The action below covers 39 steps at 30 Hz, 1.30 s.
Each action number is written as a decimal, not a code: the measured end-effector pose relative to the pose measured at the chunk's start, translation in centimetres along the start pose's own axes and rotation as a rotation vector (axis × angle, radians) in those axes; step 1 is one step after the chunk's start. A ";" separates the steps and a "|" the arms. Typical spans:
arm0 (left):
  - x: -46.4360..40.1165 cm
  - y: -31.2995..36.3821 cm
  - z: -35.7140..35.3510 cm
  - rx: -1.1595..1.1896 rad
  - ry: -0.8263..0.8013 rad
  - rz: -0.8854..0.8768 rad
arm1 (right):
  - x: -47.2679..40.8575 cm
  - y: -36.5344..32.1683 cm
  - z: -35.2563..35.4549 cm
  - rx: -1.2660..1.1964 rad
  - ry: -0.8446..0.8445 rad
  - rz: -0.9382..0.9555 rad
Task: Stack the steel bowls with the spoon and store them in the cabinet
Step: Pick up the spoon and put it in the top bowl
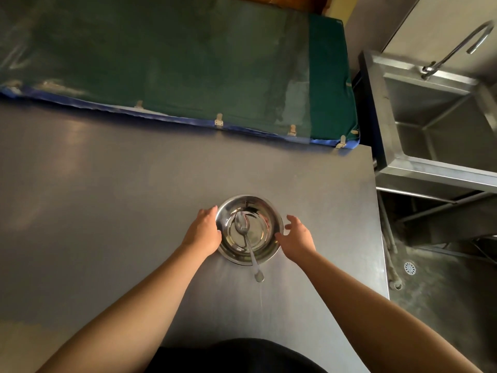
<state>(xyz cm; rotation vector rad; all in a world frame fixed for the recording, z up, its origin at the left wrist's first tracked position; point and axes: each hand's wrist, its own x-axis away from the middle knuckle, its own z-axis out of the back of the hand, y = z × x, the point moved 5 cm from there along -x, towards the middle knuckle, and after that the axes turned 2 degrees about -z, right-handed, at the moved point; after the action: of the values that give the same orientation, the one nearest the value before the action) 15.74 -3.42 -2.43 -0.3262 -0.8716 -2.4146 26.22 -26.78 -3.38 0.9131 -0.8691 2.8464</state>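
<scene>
A round, shiny steel bowl stack (248,229) is seen resting on the grey stainless-steel table (134,197), near its right edge. A long-handled steel spoon (246,238) lies inside it, the scoop on the bowl's floor and the handle leaning over the near rim, its tip projecting above the table. How many bowls are nested cannot be told. The left hand (203,232) is pressed against the bowl's left rim, fingers curved around it. The right hand (297,238) is held open just beside the right rim; contact cannot be confirmed. A green padded mat (188,63) is laid beyond the table, and a steel sink (430,125) with a curved tap (457,47) stands at right.
</scene>
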 end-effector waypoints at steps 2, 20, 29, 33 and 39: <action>-0.2 -0.1 -0.1 0.010 0.002 0.000 | 0.1 0.6 -0.5 -0.202 -0.028 -0.116; 0.3 -1.9 0.5 0.155 -0.115 -0.101 | 6.3 1.8 -2.6 -0.384 0.065 -0.221; 2.6 5.5 3.7 0.487 -0.264 -0.172 | 14.3 3.6 3.2 -0.776 0.251 -0.201; 5.2 10.5 3.5 0.646 -0.401 -0.218 | 18.9 5.4 7.4 -0.997 0.288 -0.130; 12.8 21.5 0.5 0.749 -0.610 -0.314 | 28.2 12.9 15.7 -1.202 0.459 -0.051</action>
<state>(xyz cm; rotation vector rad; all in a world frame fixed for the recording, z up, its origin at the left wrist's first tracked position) 17.51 -22.11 14.05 -0.6730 -2.1374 -2.0489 8.75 -49.71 16.04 0.1020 -1.9678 1.7291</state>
